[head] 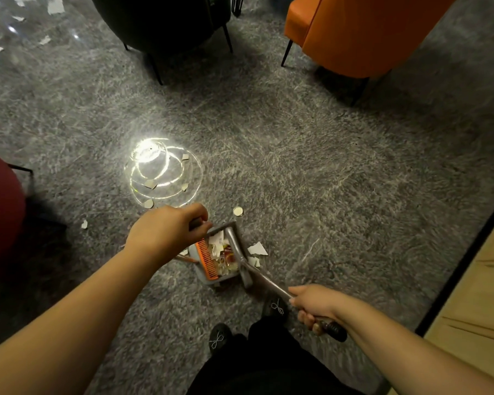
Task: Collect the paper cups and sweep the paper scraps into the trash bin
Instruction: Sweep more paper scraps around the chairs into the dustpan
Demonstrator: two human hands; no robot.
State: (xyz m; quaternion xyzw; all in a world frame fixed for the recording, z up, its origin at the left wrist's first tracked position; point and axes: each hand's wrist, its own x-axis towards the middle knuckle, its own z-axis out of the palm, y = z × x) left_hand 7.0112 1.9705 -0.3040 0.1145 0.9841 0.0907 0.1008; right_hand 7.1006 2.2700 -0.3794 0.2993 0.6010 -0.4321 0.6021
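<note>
My left hand grips the top of the handle of a grey dustpan standing on the grey floor. An orange comb lines the pan's edge, and paper scraps and litter lie inside. My right hand holds the black-tipped handle of a grey broom, whose head rests at the pan's right side. White paper scraps lie just right of the broom head. More scraps sit in a bright light patch ahead. A small round white piece lies beyond the pan.
A dark chair and an orange chair stand ahead, a dark red seat at left. Further scraps lie at far top left. A wooden surface borders the right. My black shoes are below the pan.
</note>
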